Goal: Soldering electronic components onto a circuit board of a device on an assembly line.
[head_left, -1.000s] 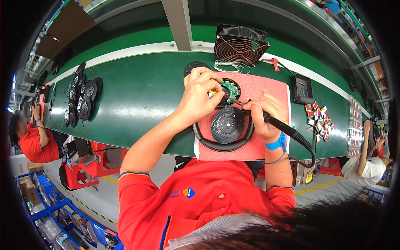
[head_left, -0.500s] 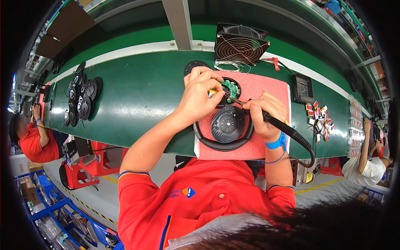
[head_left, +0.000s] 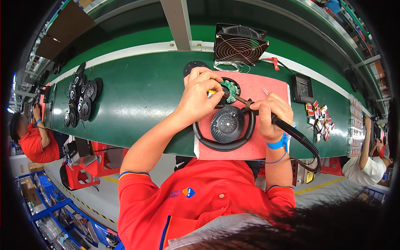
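On a pink foam mat [head_left: 266, 143] lies a black headphone [head_left: 225, 146], its headband curving toward me. One ear cup [head_left: 227, 124] sits inside the curve; the far cup holds a green circuit board [head_left: 229, 92]. My right hand [head_left: 273, 116] grips a soldering iron [head_left: 291, 130] with a thick black cable, its metal end pointing left at the board's edge. My left hand [head_left: 202, 89] is closed over the board's left side, thumb and fingers pinched together. A small yellow part [head_left: 211, 92] shows beside those fingertips; what they pinch is too small to make out.
A black fan [head_left: 239, 46] stands behind the mat, with white wires [head_left: 228, 66] before it. Black round speaker parts [head_left: 83, 98] are heaped at left. On the right are a black tray [head_left: 303, 87] and small wired batteries [head_left: 320, 118]. Other people sit at both sides.
My right hand has drawn the soldering iron slightly right, so its tip has shifted back toward the board's right edge. The left hand has stayed in place.
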The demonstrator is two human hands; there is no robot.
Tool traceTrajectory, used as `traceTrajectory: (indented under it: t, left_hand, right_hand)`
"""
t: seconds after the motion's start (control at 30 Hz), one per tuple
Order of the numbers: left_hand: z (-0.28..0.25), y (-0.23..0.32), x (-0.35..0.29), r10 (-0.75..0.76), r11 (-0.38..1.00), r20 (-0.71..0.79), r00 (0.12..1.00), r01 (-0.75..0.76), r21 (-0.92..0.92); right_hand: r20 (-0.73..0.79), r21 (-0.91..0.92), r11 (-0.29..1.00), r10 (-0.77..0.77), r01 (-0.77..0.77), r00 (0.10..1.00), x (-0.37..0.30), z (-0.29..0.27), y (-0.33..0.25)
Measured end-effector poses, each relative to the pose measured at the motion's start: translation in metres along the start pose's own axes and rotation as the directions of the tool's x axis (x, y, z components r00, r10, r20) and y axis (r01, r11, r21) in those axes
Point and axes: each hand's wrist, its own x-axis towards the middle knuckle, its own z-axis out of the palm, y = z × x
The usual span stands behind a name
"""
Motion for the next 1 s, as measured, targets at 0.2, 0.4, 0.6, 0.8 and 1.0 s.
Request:
traceTrajectory:
  t: [0.2, 0.4, 0.6, 0.8, 1.0]
  left_hand:
    - [-0.004, 0.004, 0.003, 0.031, 0.999, 0.060, 0.998, -0.031, 0.008]
    - [-0.006, 0.005, 0.004, 0.057, 0.998, 0.104, 0.993, -0.059, 0.016]
    - [-0.004, 0.004, 0.004, 0.026, 1.000, 0.121, 0.992, -0.027, 0.004]
    - [-0.003, 0.004, 0.005, 0.032, 0.999, 0.107, 0.994, -0.032, 0.003]
    - [-0.001, 0.004, 0.004, 0.042, 0.999, 0.083, 0.996, -0.044, 0.030]
  right_hand:
    - [-0.036, 0.010, 0.999, 0.054, -0.054, 0.998, -0.002, -0.006, 0.003]
    - [-0.020, 0.016, 0.998, 0.066, -0.066, 0.998, -0.001, -0.002, -0.001]
    - [-0.028, 0.026, 0.999, 0.024, -0.023, 0.999, -0.002, 0.004, 0.003]
    - [0.004, 0.011, 0.999, 0.035, -0.035, 0.999, -0.002, 0.008, 0.002]
    - [0.065, 0.007, 0.997, 0.074, -0.074, 0.995, -0.001, 0.007, -0.001]
